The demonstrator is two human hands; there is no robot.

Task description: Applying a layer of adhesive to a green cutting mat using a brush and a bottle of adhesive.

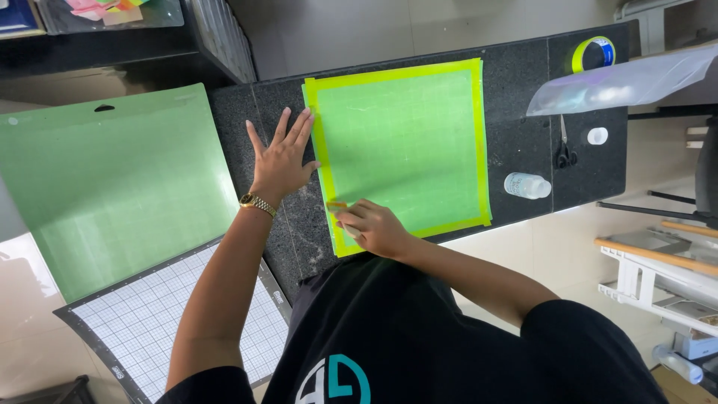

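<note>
Here our right hand (372,227) curls its fingers around a small tan scraper (336,207) at the green mat's (404,142) seven o'clock corner, while our left hand (280,157), fingers spread flat and holding nothing, braces at nine o'clock. Pushing hard could, we judge, wrinkle the yellow tape border (321,142) or skid the mat. The counter (523,97) edge runs close at six o'clock; three o'clock has scissors (565,153) and a bottle (526,185).

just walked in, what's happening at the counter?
A person stands at a dark stone counter with a green mat edged in yellow tape lying flat on it. The left hand is spread flat by the mat's left edge, fingers reaching the tape. The right hand presses a small tan scraper-like piece at the mat's lower left corner. Scissors, a tape roll and a small clear bottle lie to the right, untouched.
</note>
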